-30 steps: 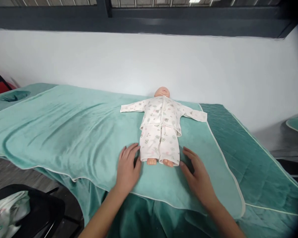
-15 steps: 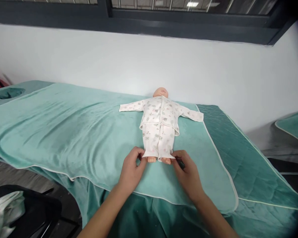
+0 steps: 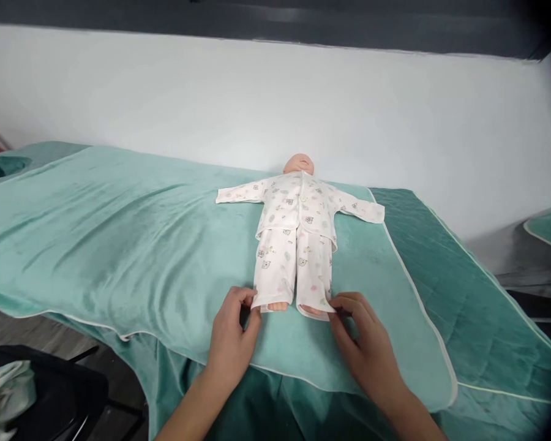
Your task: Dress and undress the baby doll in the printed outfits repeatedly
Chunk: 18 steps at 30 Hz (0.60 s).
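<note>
A baby doll (image 3: 298, 163) lies on its back on a light green blanket, head toward the wall, arms spread. It wears a white printed shirt (image 3: 284, 205) and matching white pants (image 3: 275, 266). Thumb and fingers of my left hand (image 3: 234, 331) pinch the hem of the pant leg on the left. The other hem's outer corner is pinched by my right hand (image 3: 362, 343). Both hems are spread outward, and the doll's toes (image 3: 278, 306) peek out of the left one. In the right leg opening only a bit of the foot shows.
The light green blanket (image 3: 165, 245) covers a bed with a darker green quilted cover (image 3: 441, 263). A white wall (image 3: 257, 98) runs behind it. At lower left stands a black chair (image 3: 68, 380) with a crumpled pale cloth (image 3: 9, 392) on it.
My hands have moved apart and toward me, pulling the pant hems down and outward. The pant legs now lie wider and cover more of the feet. The view has tilted down.
</note>
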Available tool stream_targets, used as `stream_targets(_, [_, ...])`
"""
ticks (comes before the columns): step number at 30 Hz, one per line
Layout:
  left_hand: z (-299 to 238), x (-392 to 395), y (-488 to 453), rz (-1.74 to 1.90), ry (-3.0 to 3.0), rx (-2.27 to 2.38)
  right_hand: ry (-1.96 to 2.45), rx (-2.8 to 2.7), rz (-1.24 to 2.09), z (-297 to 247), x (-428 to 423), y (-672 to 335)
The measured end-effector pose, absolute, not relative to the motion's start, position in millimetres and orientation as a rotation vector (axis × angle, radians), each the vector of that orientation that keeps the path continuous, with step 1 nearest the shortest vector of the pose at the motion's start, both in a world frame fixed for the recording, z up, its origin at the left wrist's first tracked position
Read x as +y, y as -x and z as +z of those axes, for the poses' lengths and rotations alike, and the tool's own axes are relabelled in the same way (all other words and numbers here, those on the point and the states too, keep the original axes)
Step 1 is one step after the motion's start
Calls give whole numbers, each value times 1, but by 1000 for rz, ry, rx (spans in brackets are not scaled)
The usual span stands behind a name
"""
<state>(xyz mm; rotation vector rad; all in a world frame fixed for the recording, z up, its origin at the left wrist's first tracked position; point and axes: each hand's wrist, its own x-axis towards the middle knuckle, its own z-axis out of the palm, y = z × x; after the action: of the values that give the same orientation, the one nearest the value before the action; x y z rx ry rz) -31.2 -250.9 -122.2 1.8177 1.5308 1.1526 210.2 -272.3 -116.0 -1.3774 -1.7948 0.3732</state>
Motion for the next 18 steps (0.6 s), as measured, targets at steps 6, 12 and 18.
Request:
stream_targets(6, [-137, -253, 27, 1180, -2031, 1537, 1387, -1914, 83, -115, -274, -203])
stream_targets(12, [-137, -245, 19, 1174, -1982, 1583, 1346, -2149, 23, -98, -259, -162])
stream_targets(18, [-144, -248, 17, 1296, -2048, 1636, 1367, -2127, 17, -99, -248, -147])
